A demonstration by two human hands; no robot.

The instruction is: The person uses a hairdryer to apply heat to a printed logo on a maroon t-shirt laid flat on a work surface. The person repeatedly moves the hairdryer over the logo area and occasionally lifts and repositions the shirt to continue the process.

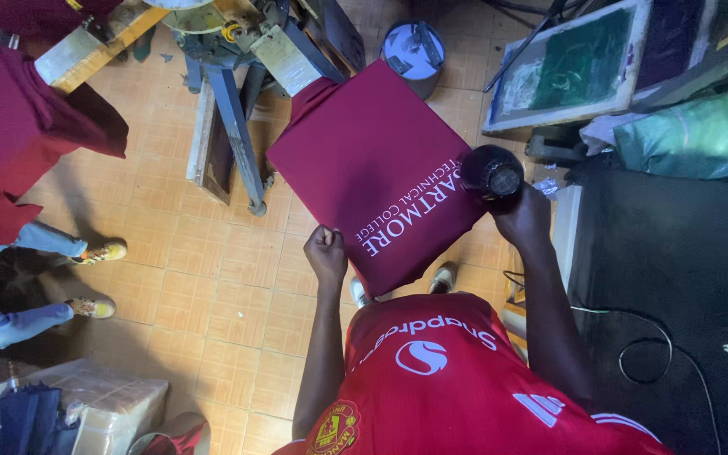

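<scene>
While looking down, the person's left hand [326, 253] is clenching the near corner of a maroon garment [377, 168] stretched over a printing platen, as the right hand [522, 217] is gripping a black heat gun [492, 172] pointing at its right edge.

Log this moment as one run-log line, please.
left hand: fist on maroon shirt edge | right hand: holds black dryer over print

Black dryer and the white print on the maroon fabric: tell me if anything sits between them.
Nothing visible does. The right hand holds the black dryer at the print's end; the left hand grips the maroon fabric edge, off to the side.
</scene>
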